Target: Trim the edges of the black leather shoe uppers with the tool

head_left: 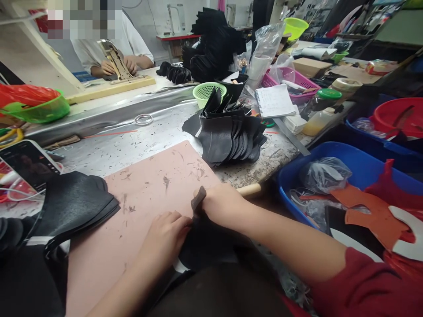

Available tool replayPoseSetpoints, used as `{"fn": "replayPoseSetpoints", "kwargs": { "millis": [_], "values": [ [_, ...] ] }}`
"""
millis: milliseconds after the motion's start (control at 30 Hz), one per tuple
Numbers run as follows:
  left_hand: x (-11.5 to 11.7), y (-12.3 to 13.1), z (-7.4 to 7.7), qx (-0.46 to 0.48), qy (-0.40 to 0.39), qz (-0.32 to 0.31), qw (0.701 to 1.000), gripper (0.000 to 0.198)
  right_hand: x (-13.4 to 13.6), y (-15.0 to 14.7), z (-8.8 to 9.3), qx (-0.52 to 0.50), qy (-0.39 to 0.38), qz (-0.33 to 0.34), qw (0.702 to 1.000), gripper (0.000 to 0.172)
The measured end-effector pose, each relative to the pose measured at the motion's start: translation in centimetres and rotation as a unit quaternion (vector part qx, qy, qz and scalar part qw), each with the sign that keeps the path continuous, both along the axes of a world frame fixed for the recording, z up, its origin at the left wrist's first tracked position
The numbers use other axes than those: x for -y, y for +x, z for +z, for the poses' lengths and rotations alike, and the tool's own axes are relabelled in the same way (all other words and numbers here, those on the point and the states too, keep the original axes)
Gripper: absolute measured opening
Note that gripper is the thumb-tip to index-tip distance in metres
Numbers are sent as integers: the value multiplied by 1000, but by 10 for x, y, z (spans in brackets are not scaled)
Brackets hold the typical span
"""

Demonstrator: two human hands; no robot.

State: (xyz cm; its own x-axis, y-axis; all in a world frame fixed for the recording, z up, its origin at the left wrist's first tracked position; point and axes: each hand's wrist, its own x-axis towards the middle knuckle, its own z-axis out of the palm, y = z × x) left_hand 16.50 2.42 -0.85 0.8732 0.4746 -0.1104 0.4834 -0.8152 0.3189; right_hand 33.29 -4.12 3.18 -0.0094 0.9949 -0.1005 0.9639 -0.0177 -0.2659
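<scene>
Black piece [211,244] at bottom middle of frame, beside bare pink board [155,189]. Right hand [221,203] and left hand [168,233] grip its edge, fingers closed. Best: bend curled edge slowly, keep it even.

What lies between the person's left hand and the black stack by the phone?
The head view shows only the pink board, dark marks on it, between the left hand and black stack.

Matt leathery piece [208,242], smooth plastic tub [284,193]
</scene>
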Motion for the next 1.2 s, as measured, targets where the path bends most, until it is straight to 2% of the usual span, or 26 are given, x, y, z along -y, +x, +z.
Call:
{"fn": "replayPoseSetpoints", "kwargs": {
  "millis": [100,233,400,533,633,800,967,1100,1200],
  "values": [
    [1,-6,1,5,2,-13,1000,20,1,-4,1,11,1,-8,1000,20],
    [4,-15,-1,15,3,-4,1000,19,1,-10,-1,-10,-21,22,999,20],
    [8,-24,-2,6,20,-2,1000,19,1,-17,-1,-7,8,28,1000,20],
    [9,-31,-1,-2,15,-6,1000,20,1,-23,2,-9,-31,39,999,17],
    [10,-36,1,-18,-1,3,1000,23,2,-25,3,-13,-25,32,999,19],
    [5,-28,-5,25,-58,28,998,20,0,-18,-2,6,-28,23,999,15],
    [-2,-16,-18,112,-13,23,993,22,-7,-9,-5,65,16,-37,997,22],
    [-3,-19,-18,84,-2,9,996,23,-7,-9,-7,62,-6,3,998,19],
    [1,-23,-14,63,-36,29,997,21,-5,-12,-7,63,5,-17,998,21]
  ]
}}
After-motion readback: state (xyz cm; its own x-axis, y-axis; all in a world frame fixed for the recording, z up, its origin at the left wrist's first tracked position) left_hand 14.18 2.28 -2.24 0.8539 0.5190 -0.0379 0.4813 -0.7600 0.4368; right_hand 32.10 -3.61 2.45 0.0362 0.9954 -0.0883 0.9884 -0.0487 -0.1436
